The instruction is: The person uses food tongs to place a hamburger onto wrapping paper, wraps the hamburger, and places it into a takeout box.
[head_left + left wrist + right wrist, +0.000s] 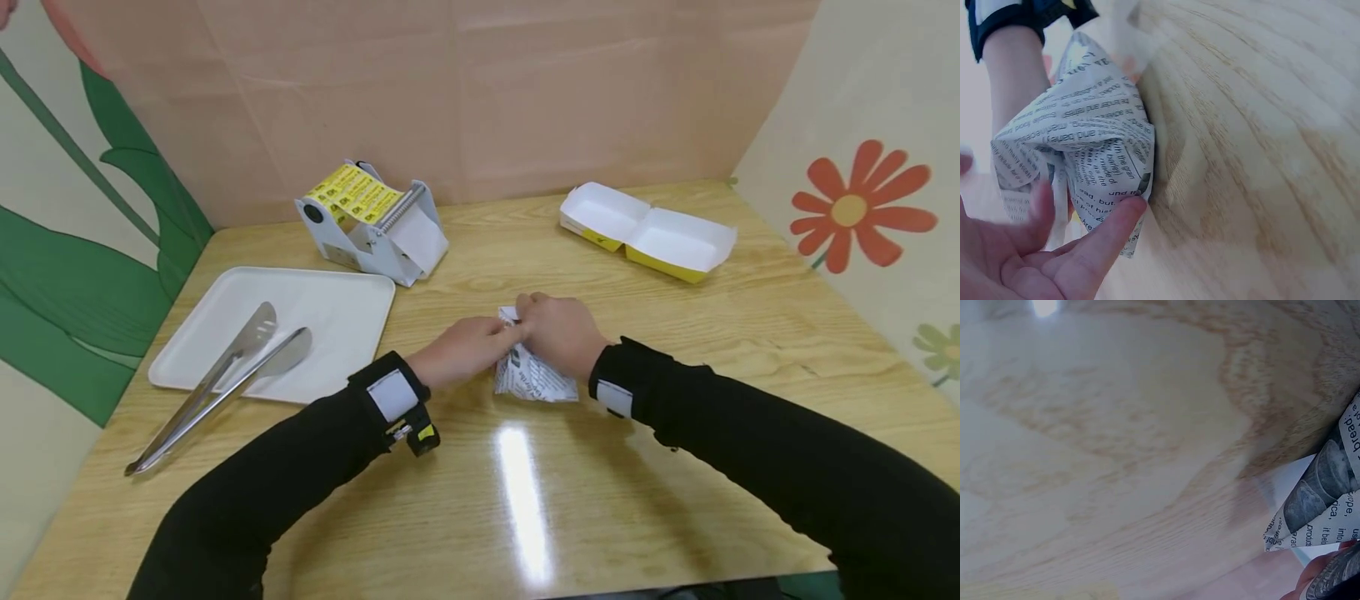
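A small bundle of newsprint-patterned wrapping paper [532, 379] sits mid-table between the two hands, its folds and pointed corners showing in the left wrist view. My right hand [561, 333] grips the paper from the right with curled fingers; in the left wrist view those fingers are mostly behind it. From the left, my left hand [463, 350] reaches in, and its extended finger [1107, 234] touches the folded paper [1100, 134]. The left thumb is raised and blurred in front of the bundle. Whether anything is inside the paper cannot be seen.
At left, metal tongs [213, 396] lie across a white tray [345, 308], their handle end over the table. Behind stands a label dispenser [375, 225] with a yellow label roll. An opened white-and-yellow carton [648, 233] lies at back right on the wooden table [750, 350].
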A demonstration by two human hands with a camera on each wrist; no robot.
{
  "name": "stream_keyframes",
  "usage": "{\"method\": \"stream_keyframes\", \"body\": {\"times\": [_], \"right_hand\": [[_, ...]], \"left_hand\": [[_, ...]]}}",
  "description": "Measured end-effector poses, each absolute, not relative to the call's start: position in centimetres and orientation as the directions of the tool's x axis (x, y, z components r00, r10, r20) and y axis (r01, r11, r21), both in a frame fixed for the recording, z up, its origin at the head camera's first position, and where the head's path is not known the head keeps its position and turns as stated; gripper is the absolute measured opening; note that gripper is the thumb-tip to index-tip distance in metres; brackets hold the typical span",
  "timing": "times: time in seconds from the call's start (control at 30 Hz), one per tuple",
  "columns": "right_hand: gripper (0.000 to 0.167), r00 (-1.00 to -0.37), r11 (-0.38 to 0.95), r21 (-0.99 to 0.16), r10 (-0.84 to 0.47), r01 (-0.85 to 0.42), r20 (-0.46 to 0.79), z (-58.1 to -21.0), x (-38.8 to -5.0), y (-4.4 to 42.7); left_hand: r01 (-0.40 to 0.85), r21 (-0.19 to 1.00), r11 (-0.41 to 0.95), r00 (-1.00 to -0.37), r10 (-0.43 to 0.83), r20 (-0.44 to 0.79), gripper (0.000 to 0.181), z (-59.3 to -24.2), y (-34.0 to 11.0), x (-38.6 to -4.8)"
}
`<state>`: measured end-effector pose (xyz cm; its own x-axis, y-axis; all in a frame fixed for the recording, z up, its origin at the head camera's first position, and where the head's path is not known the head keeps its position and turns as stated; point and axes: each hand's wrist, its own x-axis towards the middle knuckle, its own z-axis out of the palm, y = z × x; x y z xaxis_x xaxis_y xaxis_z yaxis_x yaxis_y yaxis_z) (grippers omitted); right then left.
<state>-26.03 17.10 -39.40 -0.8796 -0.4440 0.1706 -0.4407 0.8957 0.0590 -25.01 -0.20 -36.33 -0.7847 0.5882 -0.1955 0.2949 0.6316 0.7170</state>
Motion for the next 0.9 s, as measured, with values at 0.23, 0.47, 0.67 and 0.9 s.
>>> {"method": "stream_keyframes", "body": {"times": [0.23,0.47,0.67,0.9], "right_hand": [[0.018,-0.888,0.902,0.063,-0.431,-0.427,0.158,-39.8,-26.3,17.4],[0.017,-0.897,0.908,0.039,-0.418,-0.417,0.145,-40.0,-26.8,17.8],[0.019,-0.893,0.904,0.069,-0.428,-0.422,0.137,-40.0,-27.0,17.8],[0.016,-0.871,0.876,0.153,-0.476,-0.458,0.120,-40.0,-26.9,17.7]], "left_hand": [[0.406,0.623,0.669,-0.739,0.641,-0.208,0.041,-36.6,-0.2,-25.4],[0.416,0.583,0.697,-0.768,0.614,-0.185,0.029,-37.4,-0.2,-25.4],[0.374,0.628,0.682,-0.807,0.574,-0.142,0.025,-37.9,-0.3,-25.1],[0.638,0.353,0.685,-0.758,0.638,0.134,0.038,-37.4,-0.2,-24.3]]}}
